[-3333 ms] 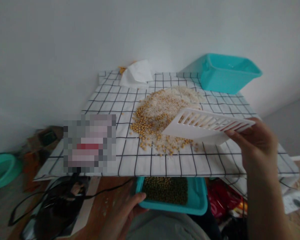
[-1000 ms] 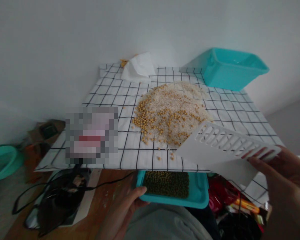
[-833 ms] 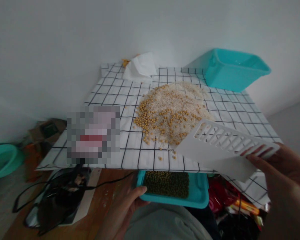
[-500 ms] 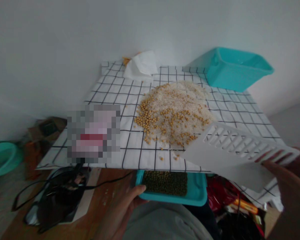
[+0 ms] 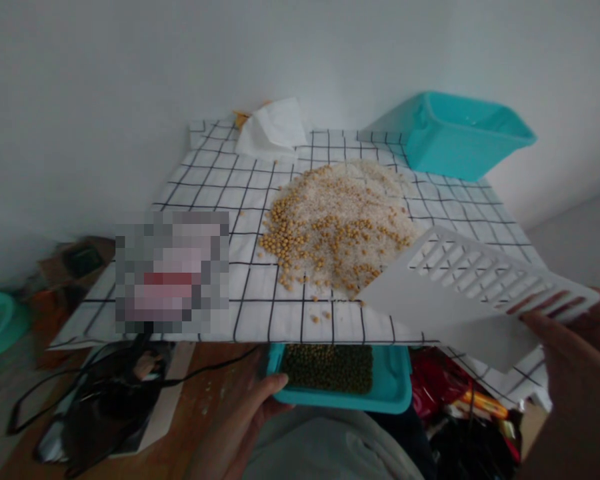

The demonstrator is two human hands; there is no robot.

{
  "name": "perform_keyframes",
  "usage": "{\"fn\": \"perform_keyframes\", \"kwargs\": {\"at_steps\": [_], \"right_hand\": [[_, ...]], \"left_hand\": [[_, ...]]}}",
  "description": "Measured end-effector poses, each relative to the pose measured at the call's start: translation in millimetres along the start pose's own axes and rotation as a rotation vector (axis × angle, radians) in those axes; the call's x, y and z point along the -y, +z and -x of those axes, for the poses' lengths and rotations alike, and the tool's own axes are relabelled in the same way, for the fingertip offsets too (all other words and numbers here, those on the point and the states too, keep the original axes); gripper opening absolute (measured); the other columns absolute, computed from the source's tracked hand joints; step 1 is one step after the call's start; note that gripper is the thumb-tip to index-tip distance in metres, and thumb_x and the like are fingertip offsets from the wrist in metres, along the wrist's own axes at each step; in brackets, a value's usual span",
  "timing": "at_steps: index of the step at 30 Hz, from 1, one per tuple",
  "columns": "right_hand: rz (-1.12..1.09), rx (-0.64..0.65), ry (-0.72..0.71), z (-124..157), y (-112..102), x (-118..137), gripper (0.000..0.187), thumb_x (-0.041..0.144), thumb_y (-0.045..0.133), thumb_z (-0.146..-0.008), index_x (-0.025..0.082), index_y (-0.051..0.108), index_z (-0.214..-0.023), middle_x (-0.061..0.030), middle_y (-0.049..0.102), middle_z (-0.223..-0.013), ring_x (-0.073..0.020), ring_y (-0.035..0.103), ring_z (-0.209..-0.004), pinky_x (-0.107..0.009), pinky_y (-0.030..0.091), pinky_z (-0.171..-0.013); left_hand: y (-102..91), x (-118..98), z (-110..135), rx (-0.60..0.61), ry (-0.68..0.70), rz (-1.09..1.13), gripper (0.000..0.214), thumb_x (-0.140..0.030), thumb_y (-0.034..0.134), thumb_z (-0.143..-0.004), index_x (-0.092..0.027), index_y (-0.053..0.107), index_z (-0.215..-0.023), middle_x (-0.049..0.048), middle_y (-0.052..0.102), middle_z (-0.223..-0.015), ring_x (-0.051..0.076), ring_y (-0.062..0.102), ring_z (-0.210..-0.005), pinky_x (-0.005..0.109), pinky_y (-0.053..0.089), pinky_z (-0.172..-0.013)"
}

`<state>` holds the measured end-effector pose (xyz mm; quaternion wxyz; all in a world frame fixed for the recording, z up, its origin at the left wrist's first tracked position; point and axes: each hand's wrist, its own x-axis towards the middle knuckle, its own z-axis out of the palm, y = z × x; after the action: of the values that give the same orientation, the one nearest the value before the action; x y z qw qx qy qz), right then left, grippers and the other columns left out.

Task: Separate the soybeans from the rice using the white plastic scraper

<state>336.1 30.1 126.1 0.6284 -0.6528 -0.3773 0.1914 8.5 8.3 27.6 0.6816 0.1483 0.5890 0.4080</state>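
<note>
My right hand is closed on the far end of a thin white slotted plastic panel, which tilts over the table's front right area. The panel's free edge lies close to a pile of rice mixed with yellow soybeans; whether it touches the cloth I cannot tell. Below the table edge, my left hand grips the left rim of a teal plastic tray, thumb on top. Small dark green beans lie in the tray, with some yellow beans among them at the back.
A black-and-white checked cloth covers the table. A teal bin stands at the back right, and white tissue at the back left. A pixelated item sits front left. Black bags and a strap lie below.
The panel has risen slightly and shifted a little right relative to the pile. The whole view has drifted slightly. My left hand still holds the tray in nearly the same place.
</note>
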Motion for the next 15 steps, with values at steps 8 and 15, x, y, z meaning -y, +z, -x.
{"fn": "perform_keyframes", "kwargs": {"at_steps": [8, 15], "right_hand": [[0.041, 0.034, 0.015, -6.7, -2.2, -6.4, 0.02, 0.026, 0.083, -0.05, 0.027, 0.074, -0.069, 0.0011, 0.073, -0.068, -0.0196, 0.068, -0.066, -0.03, 0.052, -0.059], [0.058, 0.007, 0.073, -5.8, -3.5, -8.1, 0.023, 0.03, 0.085, -0.049, 0.025, 0.075, -0.07, 0.0007, 0.075, -0.069, -0.0167, 0.069, -0.067, -0.024, 0.054, -0.062]], "left_hand": [[7.9, -8.3, 4.6, 0.002, -0.02, -0.002, 0.075, -0.02, 0.078, -0.07, -0.027, 0.054, -0.141, 0.0007, 0.084, -0.091, 0.029, 0.077, -0.088, 0.028, 0.058, -0.058], [6.9, -3.5, 2.6, -0.025, -0.003, 0.02, 0.063, -0.019, 0.08, -0.069, -0.023, 0.063, -0.129, 0.0002, 0.084, -0.086, 0.029, 0.077, -0.084, 0.027, 0.058, -0.054]]}}
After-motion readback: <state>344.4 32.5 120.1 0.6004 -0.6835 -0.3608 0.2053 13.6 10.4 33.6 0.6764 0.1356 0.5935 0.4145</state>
